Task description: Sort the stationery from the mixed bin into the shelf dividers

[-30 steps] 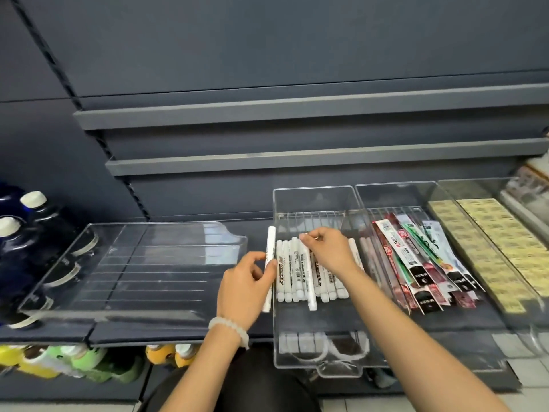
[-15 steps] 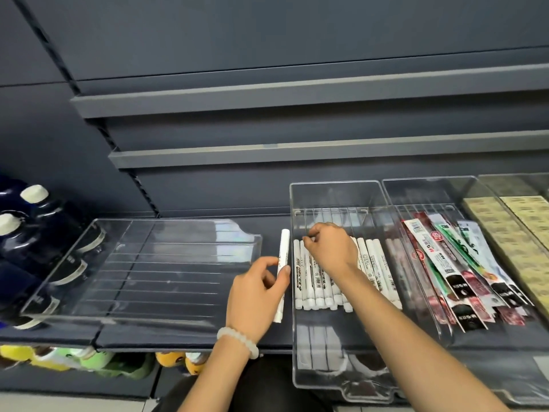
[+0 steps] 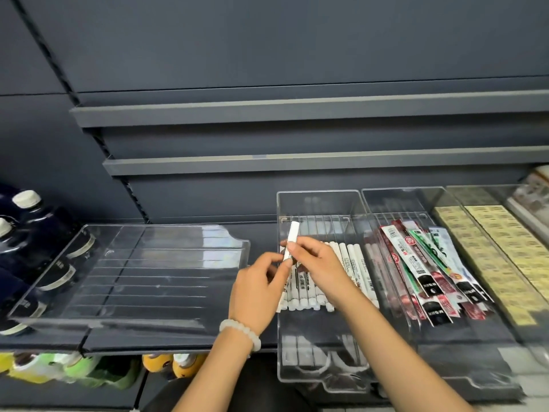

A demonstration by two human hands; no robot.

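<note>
A single white marker (image 3: 290,242) is held tilted, cap end up, above the near-left corner of the clear marker tray (image 3: 319,200). It is pinched between the thumb and fingertips of the left hand (image 3: 258,288), and the fingers of the right hand (image 3: 316,264) are curled round its upper part as well, so both hands are grasping it. A white bead bracelet (image 3: 240,333) is worn on the left wrist. Beneath the hands, a row of white markers (image 3: 350,269) is laid side by side in that tray, their ends pointing towards the person. In the next tray to the right (image 3: 416,194), packaged pens (image 3: 421,269) in red, green and pale blue wrappers are stacked at a slant. Further right, yellow boxed items (image 3: 505,251) are lined up in another divider. To the left, a wide clear tray (image 3: 133,278) is seen resting on the dark shelf (image 3: 178,343), and dark bottles with white caps (image 3: 32,227) are stood at the far left. Yellow and green bottles (image 3: 59,370) are seen on the level below.
</note>
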